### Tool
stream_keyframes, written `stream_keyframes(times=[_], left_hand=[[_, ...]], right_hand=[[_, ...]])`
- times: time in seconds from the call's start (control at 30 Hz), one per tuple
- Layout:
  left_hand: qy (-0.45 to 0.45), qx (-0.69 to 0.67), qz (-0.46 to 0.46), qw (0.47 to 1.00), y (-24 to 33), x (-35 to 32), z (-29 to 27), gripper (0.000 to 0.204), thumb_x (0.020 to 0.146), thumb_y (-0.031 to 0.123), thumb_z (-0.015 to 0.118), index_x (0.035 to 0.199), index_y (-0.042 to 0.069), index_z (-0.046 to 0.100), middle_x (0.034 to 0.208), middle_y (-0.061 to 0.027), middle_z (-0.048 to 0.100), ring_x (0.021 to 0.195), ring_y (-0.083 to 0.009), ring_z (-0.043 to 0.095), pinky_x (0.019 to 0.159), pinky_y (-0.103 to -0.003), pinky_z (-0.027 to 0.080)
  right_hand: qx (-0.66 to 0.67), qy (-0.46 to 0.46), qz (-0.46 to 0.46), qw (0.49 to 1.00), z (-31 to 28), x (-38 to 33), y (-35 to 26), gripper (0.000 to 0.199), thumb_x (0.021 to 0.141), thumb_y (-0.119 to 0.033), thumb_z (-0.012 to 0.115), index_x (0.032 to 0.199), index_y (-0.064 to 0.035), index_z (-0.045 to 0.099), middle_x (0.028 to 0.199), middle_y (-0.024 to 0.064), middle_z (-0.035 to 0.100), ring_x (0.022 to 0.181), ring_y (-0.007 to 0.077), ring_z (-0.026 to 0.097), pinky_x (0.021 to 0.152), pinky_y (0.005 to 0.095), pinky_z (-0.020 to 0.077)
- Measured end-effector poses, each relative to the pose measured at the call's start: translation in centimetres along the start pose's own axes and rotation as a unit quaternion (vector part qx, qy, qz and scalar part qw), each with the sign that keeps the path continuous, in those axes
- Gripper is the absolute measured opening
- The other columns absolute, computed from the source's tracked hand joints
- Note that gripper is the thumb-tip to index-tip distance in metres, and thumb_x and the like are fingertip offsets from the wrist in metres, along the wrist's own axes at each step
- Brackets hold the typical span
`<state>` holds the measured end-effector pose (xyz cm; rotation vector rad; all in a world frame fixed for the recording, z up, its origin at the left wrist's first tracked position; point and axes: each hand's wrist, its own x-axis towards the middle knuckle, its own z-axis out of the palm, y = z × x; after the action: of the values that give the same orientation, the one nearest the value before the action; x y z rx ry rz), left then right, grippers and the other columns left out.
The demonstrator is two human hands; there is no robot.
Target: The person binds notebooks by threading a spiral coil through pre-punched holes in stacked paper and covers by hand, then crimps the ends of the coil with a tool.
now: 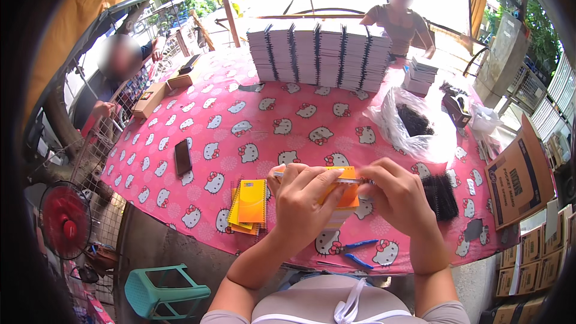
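Note:
My left hand point(306, 195) is closed round a small notepad point(349, 180), held edge-on with its thumb on the near side. Under it stands a stack of orange-covered pads point(349, 201), partly hidden by that hand. At the right end of the held pad, the fingers of my right hand point(401, 195) are pinched together; what they grip is too small to make out. Left of my left hand lie several spiral-bound yellow and orange notepads point(251, 201). Beside my right hand is a bundle of black spiral bindings point(441, 197). Blue-handled pliers point(360, 253) lie near the table's front edge.
A pink patterned tablecloth point(225, 126) covers the table. Tall stacks of spiral-bound pads point(318, 54) stand at the back. A plastic bag of black coils point(414, 123), a phone point(183, 157), cartons point(519, 177), a green stool point(162, 291) and a fan point(67, 225) surround me. Two people are beyond the table.

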<state>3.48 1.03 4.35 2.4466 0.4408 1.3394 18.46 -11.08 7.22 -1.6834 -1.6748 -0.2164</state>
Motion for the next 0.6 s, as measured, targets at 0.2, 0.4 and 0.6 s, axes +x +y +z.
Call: stream_keyframes(times=[0.2,0.4,0.6], left_hand=[[-0.001,-0.018,-0.005,1.0,-0.1,-0.3,0.1,0.024,0.07,0.013,0.079,0.094,0.009,0.073,0.087,-0.003,0.069,0.085,-0.0209,0.057,0.084,-0.037,0.037],[0.001,-0.018,0.001,1.0,0.1,-0.4,-0.2,0.023,0.071,0.014,0.079,0.093,0.011,0.072,0.088,-0.0022,0.068,0.086,-0.0203,0.059,0.085,-0.038,0.038],[0.005,-0.05,0.001,0.999,-0.3,-1.3,-0.2,0.024,0.073,0.018,0.079,0.096,0.012,0.072,0.088,-0.001,0.068,0.086,-0.0206,0.058,0.088,-0.04,0.036]], right_hand=[[-0.02,0.01,0.02,1.0,0.4,0.1,-0.6,0.014,0.083,-0.014,0.069,0.09,-0.0057,0.06,0.083,0.0082,0.058,0.065,0.0294,0.063,0.054,0.0392,0.05],[0.006,0.0,0.005,1.0,0.7,0.2,-0.8,0.012,0.083,-0.011,0.068,0.086,-0.0053,0.058,0.079,0.0095,0.057,0.065,0.0303,0.062,0.055,0.0394,0.0489],[-0.002,-0.016,0.052,0.999,0.8,0.1,-1.7,0.007,0.083,-0.005,0.067,0.084,-0.003,0.06,0.073,0.0115,0.058,0.064,0.0287,0.062,0.058,0.0385,0.0487]])
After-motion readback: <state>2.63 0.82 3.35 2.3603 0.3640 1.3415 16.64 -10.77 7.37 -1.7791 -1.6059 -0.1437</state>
